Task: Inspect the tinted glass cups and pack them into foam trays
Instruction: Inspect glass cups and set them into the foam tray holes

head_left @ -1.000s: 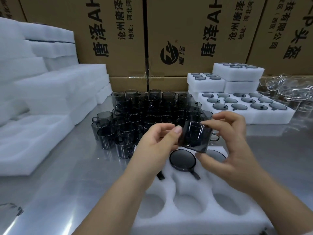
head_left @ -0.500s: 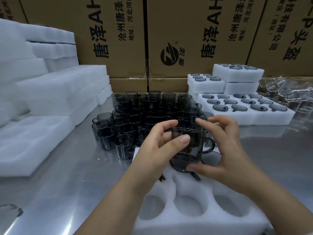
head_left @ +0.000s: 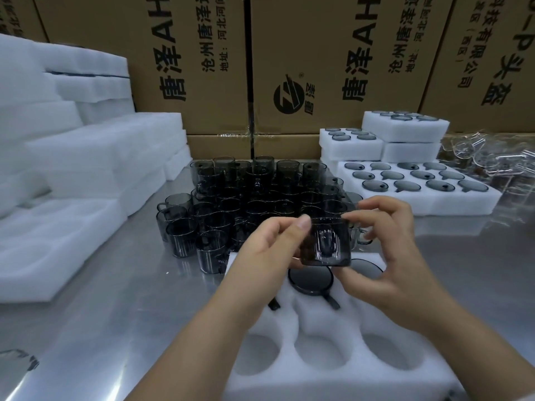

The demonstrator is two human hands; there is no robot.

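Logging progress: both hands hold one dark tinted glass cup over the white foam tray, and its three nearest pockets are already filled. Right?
No. The head view shows the three nearest pockets empty. The left hand and right hand do hold one dark tinted glass cup over the white foam tray.

A single wide-angle view from the person's head, looking forward and down across the desk (head_left: 115, 314). It sits close on the left hand (head_left: 266, 251) and right hand (head_left: 390, 256), centre frame, and faces the cardboard boxes (head_left: 327, 33) behind.
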